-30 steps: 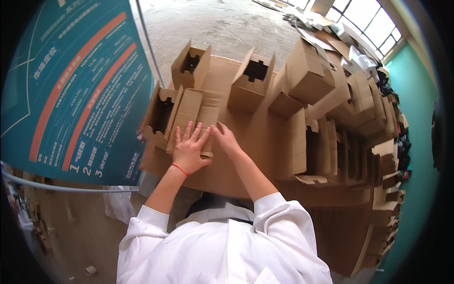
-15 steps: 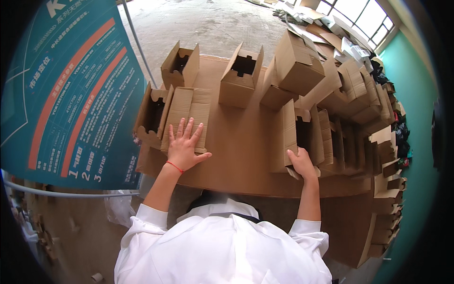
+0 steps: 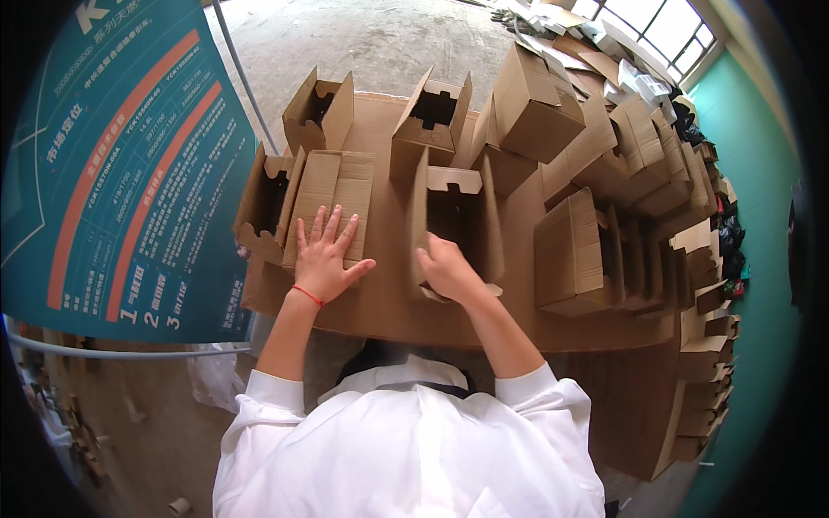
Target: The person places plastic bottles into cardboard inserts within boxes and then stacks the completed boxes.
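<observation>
Brown table [image 3: 384, 312]: near front edge, your right hand [image 3: 451, 270] pinches left wall of open carton [image 3: 459, 223]. Toward left edge, your left hand [image 3: 324, 266] still spread flat on closed carton [image 3: 332, 183]. Carton row [image 3: 572, 255] toward right edge now one fewer; open carton stands apart.

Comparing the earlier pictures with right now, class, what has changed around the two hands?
The right hand moved right from the closed box, took hold of an open box at the left end of the row of boxes, then brought it left, nearer the closed box. The left hand stays spread on the closed box.
</observation>
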{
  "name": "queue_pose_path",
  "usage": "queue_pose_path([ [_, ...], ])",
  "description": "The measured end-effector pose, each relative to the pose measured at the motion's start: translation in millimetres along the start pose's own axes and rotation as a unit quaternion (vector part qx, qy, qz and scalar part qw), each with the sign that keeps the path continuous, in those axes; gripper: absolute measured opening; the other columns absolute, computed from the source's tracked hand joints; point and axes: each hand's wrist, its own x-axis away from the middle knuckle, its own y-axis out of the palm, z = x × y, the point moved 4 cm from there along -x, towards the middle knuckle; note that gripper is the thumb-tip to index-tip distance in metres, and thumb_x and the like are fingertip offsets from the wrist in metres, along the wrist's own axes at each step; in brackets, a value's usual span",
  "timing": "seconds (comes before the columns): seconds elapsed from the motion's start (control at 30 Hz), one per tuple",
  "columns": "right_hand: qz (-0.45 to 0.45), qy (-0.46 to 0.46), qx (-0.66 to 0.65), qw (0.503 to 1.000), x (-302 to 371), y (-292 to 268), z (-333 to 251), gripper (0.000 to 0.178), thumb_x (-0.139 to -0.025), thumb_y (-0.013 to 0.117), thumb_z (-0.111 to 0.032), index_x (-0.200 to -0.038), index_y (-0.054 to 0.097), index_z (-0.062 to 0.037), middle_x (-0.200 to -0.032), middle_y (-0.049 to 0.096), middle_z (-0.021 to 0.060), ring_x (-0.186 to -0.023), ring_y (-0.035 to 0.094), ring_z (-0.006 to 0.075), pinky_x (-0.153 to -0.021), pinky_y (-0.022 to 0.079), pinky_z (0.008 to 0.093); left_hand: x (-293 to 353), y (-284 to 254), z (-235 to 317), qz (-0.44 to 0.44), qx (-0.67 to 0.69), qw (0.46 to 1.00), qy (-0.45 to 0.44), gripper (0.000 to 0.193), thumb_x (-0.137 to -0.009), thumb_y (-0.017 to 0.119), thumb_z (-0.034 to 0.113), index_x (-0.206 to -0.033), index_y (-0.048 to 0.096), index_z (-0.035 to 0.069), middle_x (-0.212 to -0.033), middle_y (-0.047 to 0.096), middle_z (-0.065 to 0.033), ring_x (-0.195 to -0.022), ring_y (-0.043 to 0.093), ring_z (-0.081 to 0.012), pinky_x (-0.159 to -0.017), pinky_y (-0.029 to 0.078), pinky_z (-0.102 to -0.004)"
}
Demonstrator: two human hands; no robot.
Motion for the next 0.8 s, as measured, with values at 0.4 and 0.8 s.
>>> queue_pose_path([
  [0.4,0.103,-0.211,0.067,0.970,15,26,-76,0.055,-0.087,0.063,-0.022,-0.132,0.045,0.0044,-0.125,0.054,0.0257,-0.119,0.051,0.0380,-0.099,0.043,0.0409,-3,-1,-12,0.040,0.198,0.979,0.003,0.076,-0.086,0.035,0.071,-0.139,0.048,0.018,-0.147,0.039,-0.0102,-0.141,0.026,-0.0301,-0.116,0.005,-0.0523],
  [0.8,0.330,0.156,0.187,0.912,144,-249,164,0.038,-0.087,0.064,-0.023,-0.111,0.057,0.0056,-0.098,0.064,0.0188,-0.093,0.062,0.0281,-0.086,0.049,0.0404,-3,-4,3,0.046,0.027,0.999,0.004,0.074,-0.082,0.056,0.062,-0.140,0.046,0.017,-0.148,0.037,-0.0068,-0.141,0.025,-0.0259,-0.117,0.008,-0.0512],
])
